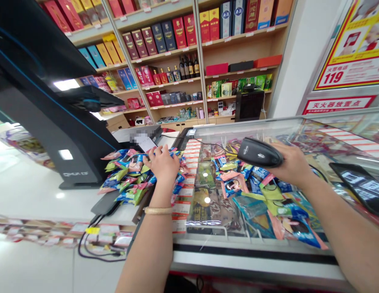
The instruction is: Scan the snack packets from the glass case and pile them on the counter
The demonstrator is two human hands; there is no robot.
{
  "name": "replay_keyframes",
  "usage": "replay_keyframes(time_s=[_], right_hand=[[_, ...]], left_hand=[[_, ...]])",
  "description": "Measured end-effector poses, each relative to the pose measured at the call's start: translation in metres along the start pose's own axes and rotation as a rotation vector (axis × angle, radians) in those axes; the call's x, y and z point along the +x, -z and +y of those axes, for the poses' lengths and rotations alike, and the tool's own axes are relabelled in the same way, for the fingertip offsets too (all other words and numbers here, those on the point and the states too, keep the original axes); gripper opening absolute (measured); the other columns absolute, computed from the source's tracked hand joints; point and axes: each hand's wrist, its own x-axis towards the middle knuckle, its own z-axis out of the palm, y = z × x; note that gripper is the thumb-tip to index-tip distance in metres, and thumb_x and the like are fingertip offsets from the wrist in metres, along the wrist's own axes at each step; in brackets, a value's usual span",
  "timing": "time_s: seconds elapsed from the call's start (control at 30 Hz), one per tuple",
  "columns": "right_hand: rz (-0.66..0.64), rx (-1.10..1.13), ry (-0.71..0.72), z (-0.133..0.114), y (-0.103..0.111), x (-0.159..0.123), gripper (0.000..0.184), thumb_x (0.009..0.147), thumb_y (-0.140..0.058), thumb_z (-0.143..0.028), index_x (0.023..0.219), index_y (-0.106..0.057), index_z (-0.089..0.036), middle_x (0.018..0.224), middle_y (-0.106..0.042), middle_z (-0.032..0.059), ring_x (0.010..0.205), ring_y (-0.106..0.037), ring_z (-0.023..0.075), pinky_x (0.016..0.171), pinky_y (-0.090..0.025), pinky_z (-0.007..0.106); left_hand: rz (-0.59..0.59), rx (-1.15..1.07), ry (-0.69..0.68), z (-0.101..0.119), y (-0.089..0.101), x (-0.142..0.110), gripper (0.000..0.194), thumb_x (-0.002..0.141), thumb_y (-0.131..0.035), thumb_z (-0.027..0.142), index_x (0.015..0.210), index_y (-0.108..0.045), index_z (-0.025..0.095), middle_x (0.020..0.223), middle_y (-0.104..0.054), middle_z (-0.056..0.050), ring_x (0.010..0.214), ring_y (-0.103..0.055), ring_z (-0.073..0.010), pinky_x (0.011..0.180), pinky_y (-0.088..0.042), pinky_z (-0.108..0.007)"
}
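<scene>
My right hand point(291, 165) is closed around a black handheld barcode scanner point(259, 152), held just above a spread of small snack packets point(265, 195) on the glass counter point(299, 126). The scanner's head points left. My left hand point(163, 162), with a gold bangle on the wrist, rests palm down with fingers spread on a second heap of colourful snack packets point(128, 179) beside the till. Nothing is gripped in it as far as I can see.
A black till screen stand point(55, 122) rises at the left. A dark phone or tablet point(358, 185) lies on the glass at the right. Black cables point(94, 252) trail below the counter's left end. Shelves of boxed goods and bottles point(177, 61) fill the back wall.
</scene>
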Motion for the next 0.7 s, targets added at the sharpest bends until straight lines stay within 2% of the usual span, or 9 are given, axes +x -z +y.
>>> replay_keyframes(time_s=[0.13,0.23,0.3,0.4,0.5,0.57,0.63,0.7], right_hand=[[0.005,0.000,0.007,0.001,-0.001,-0.001,0.012,0.083,-0.067,-0.033,0.082,-0.066,-0.021,0.088,-0.076,0.0109,0.078,-0.071,0.0258,0.067,-0.052,0.033],[0.011,-0.007,0.004,0.001,-0.002,-0.001,0.013,0.084,-0.067,-0.034,0.083,-0.066,-0.021,0.087,-0.075,0.0108,0.078,-0.071,0.0260,0.066,-0.052,0.033],[0.008,-0.011,0.005,0.000,-0.002,-0.002,0.013,0.084,-0.066,-0.034,0.083,-0.067,-0.021,0.089,-0.076,0.0117,0.079,-0.072,0.0265,0.067,-0.052,0.034],[0.007,-0.003,0.011,0.001,-0.002,-0.002,0.013,0.084,-0.065,-0.032,0.086,-0.069,-0.020,0.093,-0.077,0.0130,0.082,-0.072,0.0276,0.070,-0.053,0.035],[0.010,-0.004,0.004,0.001,-0.002,-0.002,0.013,0.083,-0.066,-0.032,0.088,-0.070,-0.020,0.093,-0.077,0.0126,0.084,-0.073,0.0284,0.071,-0.054,0.036],[0.009,-0.011,-0.003,0.001,-0.002,-0.002,0.014,0.084,-0.066,-0.033,0.087,-0.069,-0.020,0.091,-0.076,0.0119,0.083,-0.072,0.0286,0.071,-0.054,0.036],[0.006,-0.006,-0.004,0.000,-0.001,-0.002,0.014,0.084,-0.066,-0.034,0.086,-0.069,-0.021,0.088,-0.075,0.0105,0.081,-0.072,0.0282,0.069,-0.053,0.036],[0.000,0.002,-0.010,-0.002,-0.001,-0.001,0.013,0.084,-0.066,-0.035,0.085,-0.068,-0.022,0.085,-0.074,0.0088,0.078,-0.071,0.0271,0.068,-0.053,0.036]], left_hand=[[-0.100,0.053,0.032,-0.013,-0.008,0.002,0.037,0.093,-0.050,0.027,0.123,-0.072,0.025,0.145,-0.062,-0.013,0.148,-0.037,-0.0415,0.118,-0.020,-0.073],[-0.092,0.031,0.037,-0.014,-0.012,0.001,0.037,0.096,-0.046,0.027,0.123,-0.072,0.027,0.146,-0.063,-0.010,0.148,-0.037,-0.0398,0.118,-0.020,-0.073],[-0.046,-0.014,0.056,-0.015,-0.012,0.003,0.038,0.098,-0.043,0.028,0.123,-0.073,0.028,0.144,-0.065,-0.009,0.148,-0.039,-0.0381,0.120,-0.019,-0.071],[0.096,-0.176,0.088,-0.013,-0.008,0.008,0.041,0.100,-0.040,0.029,0.125,-0.072,0.026,0.142,-0.066,-0.010,0.147,-0.042,-0.0342,0.124,-0.019,-0.064],[0.197,-0.582,0.132,-0.003,-0.003,0.010,0.040,0.100,-0.041,0.029,0.124,-0.072,0.022,0.137,-0.068,-0.011,0.140,-0.052,-0.0283,0.123,-0.033,-0.049],[0.097,-0.979,0.275,0.012,0.000,0.006,0.039,0.101,-0.040,0.031,0.123,-0.071,0.020,0.124,-0.074,-0.011,0.125,-0.065,-0.0253,0.110,-0.049,-0.042],[-0.170,-1.354,0.521,0.028,0.000,-0.002,0.037,0.102,-0.041,0.033,0.121,-0.068,0.018,0.107,-0.077,-0.009,0.103,-0.075,-0.0226,0.090,-0.060,-0.035],[-0.486,-1.611,0.744,0.043,-0.001,-0.012,0.032,0.103,-0.043,0.032,0.115,-0.067,0.015,0.093,-0.076,-0.007,0.086,-0.077,-0.0191,0.072,-0.061,-0.026]])
